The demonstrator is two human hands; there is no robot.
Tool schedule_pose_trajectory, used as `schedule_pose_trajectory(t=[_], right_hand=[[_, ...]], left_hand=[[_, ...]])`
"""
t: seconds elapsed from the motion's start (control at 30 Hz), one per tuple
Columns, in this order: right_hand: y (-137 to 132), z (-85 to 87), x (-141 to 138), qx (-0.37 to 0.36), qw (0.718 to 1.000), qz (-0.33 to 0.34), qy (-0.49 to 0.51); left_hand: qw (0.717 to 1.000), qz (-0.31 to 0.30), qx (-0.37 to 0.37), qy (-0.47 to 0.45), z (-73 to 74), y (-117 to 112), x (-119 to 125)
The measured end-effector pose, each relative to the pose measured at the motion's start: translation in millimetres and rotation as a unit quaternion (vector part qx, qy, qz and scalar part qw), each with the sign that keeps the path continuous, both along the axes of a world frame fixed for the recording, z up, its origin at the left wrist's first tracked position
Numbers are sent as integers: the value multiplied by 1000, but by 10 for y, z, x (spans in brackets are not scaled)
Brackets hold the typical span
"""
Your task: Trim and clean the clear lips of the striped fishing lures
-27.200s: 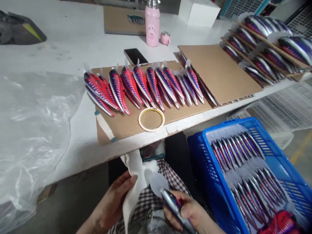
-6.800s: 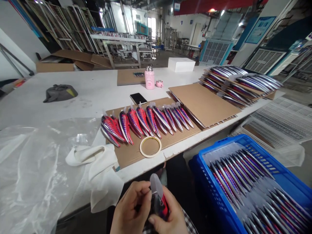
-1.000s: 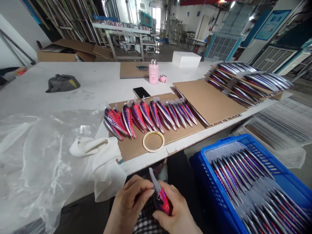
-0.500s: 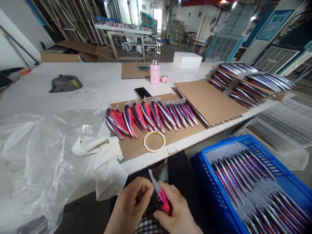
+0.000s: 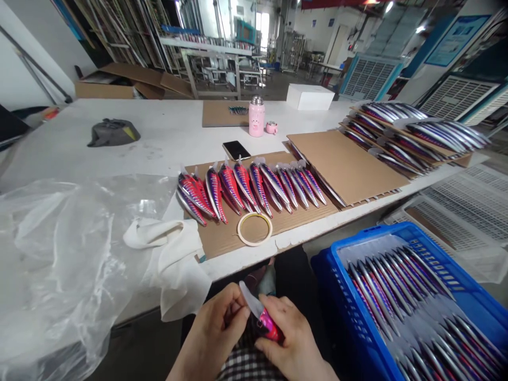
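Note:
Low over my lap, my right hand [image 5: 291, 333] is wrapped round a red, pink and black fishing lure [image 5: 269, 325], its clear lip pointing up and away from me. My left hand [image 5: 220, 328] is closed in a pinch beside the lip and head of the lure; whatever lies between thumb and forefinger is hidden or too small to name. On the table ahead, several red and purple striped lures [image 5: 230, 188] lie in a row on a cardboard sheet [image 5: 222, 241]. A roll of narrow tape [image 5: 254, 245] rests near the front edge of that sheet.
Right of my lap stands a blue crate [image 5: 337, 275] with rows of lures. A white cloth [image 5: 180, 248] and plastic sheeting [image 5: 67, 254] lie left. Farther back are a phone [image 5: 236, 150], a pink bottle [image 5: 256, 119], a cardboard piece [image 5: 345, 164] and stacked trays of lures [image 5: 413, 132].
The lure has turned slightly in my right hand, so its lip leans more to the left. My left hand stays pinched beside it. The whole view has shifted a little.

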State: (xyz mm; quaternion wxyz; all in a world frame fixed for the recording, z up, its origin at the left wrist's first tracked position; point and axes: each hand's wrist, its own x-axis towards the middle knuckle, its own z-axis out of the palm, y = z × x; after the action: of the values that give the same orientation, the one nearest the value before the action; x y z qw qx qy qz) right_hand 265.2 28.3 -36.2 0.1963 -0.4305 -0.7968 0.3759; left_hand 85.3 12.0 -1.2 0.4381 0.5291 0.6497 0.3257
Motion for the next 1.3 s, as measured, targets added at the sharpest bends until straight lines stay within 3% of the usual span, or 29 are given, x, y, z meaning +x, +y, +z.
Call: schedule_pose_trajectory(t=[0.17,0.33,0.57,0.73,0.9,1.17,1.3], right_hand=[[26,12,-1,-8,1000,13,11],[43,-1,11,-19,999,13,22],[27,57,2,-88,995,-19,39],[20,103,-34,-91,991,-11,100],[9,88,-23,-95,992,-13,76],[-10,43,-7,-110,993,-16,47],[12,119,-33,-105,992,-11,68]], left_hand=[[998,27,-5,-48,-49,-26,-4],[999,3,-12,-39,7,-24,-24],[984,80,15,-159,-66,-70,-45],[992,87,8,-93,13,-148,-22],[995,84,25,-43,76,-155,21],[997,71,38,-19,44,-136,24],[998,51,48,-2,-34,-132,-17]])
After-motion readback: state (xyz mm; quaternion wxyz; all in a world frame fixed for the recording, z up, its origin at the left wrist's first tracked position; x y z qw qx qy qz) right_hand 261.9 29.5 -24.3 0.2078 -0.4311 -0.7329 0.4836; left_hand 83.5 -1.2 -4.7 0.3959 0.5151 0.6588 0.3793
